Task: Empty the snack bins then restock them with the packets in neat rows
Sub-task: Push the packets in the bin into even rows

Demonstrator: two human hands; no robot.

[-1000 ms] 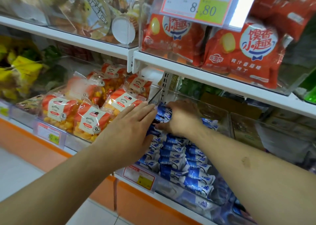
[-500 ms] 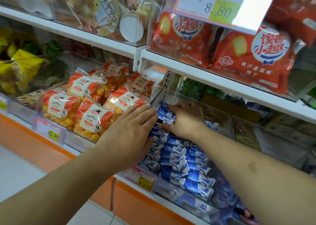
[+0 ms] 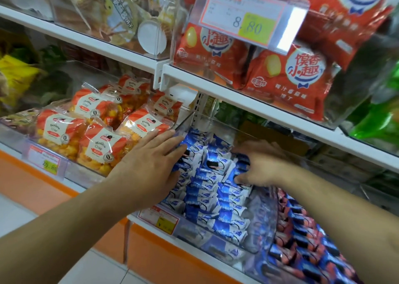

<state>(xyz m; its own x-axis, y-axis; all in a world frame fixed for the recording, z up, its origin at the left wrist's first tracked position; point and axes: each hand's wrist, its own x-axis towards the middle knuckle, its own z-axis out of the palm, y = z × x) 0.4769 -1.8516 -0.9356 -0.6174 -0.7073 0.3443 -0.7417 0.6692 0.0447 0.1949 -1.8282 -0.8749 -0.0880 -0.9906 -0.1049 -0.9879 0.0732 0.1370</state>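
Left hand (image 3: 149,165) and forearm: bare from fingertips to the frame edge, with no sleeve, glove, watch or ring in view; nails short and unpainted. Right hand (image 3: 261,167) and forearm: likewise bare, sleeveless as far as the view reaches; wrist and fingers without band or jewellery; outline of the hand softened by blur, so finer detail of its fingers cannot be made out.

white lower shelf (image 3: 194,251), clear snack bin (image 3: 254,223) of blue-white packets (image 3: 216,199), neighbouring bin of orange crisp bags (image 3: 103,145)
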